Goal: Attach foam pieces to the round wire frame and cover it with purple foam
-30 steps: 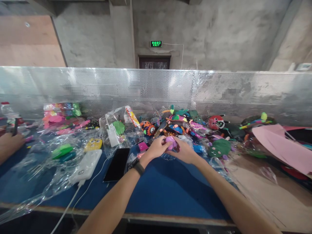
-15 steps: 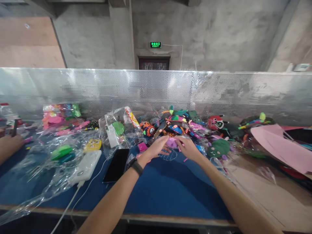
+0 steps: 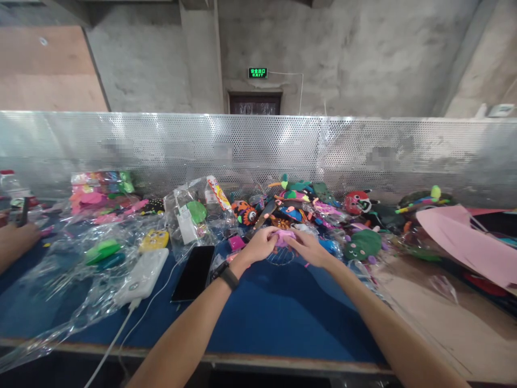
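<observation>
A lump of lilac modelling clay (image 3: 285,237) is between my hands above the blue table. My left hand (image 3: 259,245), with a dark band on its wrist, grips the clay from the left. From the right, the thumb and fingers of my right hand (image 3: 313,247) pinch it too. Below the hands is a thin, clear or wire-like round piece (image 3: 280,260), partly covered by my fingers. Just behind lies a heap of colourful clay figures (image 3: 297,202). A magenta block (image 3: 236,242) sits left of my left hand.
A black phone (image 3: 193,274) and a white power bank (image 3: 145,275) with a cable lie to the left, near crumpled clear plastic (image 3: 76,280). Pink sheets (image 3: 464,242) and a green clay figure (image 3: 363,245) are at right. Another person's hand (image 3: 20,240) shows far left.
My fingers have shifted on the lilac clay, which looks more squeezed and folded now. My right hand's fingers have come lower around it. The things on the table stay put.
</observation>
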The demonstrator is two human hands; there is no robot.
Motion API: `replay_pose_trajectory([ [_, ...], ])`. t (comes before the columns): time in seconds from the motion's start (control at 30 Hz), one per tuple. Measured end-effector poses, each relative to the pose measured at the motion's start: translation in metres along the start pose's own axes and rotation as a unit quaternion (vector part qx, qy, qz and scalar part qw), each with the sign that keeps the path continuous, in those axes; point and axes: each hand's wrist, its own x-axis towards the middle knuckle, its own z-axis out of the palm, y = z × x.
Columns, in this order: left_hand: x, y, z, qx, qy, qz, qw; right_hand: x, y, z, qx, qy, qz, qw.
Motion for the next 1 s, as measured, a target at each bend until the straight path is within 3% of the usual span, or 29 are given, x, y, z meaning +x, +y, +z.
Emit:
replay_pose_trajectory([
  [0.1, -0.001, -0.003, 0.002, 0.049, 0.037, 0.023, 0.998, 0.001, -0.002, 0.006, 0.062, -0.019, 0.020, 0.998],
  [0.2, -0.002, -0.005, 0.004, 0.039, 0.043, 0.002, 0.998, 0.002, -0.005, 0.012, 0.054, 0.000, 0.032, 0.998],
  [0.3, 0.000, -0.003, 0.007, -0.046, 0.022, -0.056, 0.997, 0.003, -0.007, 0.011, -0.027, 0.057, 0.004, 0.998],
  [0.43, 0.002, 0.004, 0.008, -0.157, -0.008, -0.144, 0.977, 0.006, -0.002, 0.004, -0.150, 0.145, -0.033, 0.977],
  [0.5, 0.002, 0.004, 0.008, -0.196, -0.021, -0.152, 0.969, 0.007, 0.004, 0.001, -0.172, 0.151, -0.030, 0.973],
  [0.57, 0.002, 0.001, 0.007, -0.208, -0.038, -0.117, 0.970, 0.009, 0.010, -0.001, -0.186, 0.145, -0.029, 0.971],
  [0.67, 0.000, -0.004, 0.005, -0.170, -0.055, -0.069, 0.982, 0.008, 0.012, -0.001, -0.201, 0.121, -0.051, 0.971],
  [0.83, -0.005, -0.004, 0.001, -0.070, -0.029, -0.077, 0.994, -0.003, 0.004, 0.003, -0.166, 0.027, -0.118, 0.979],
  [1.0, -0.008, -0.001, 0.000, 0.062, 0.019, -0.003, 0.998, -0.007, -0.006, 0.010, -0.184, 0.015, -0.090, 0.979],
])
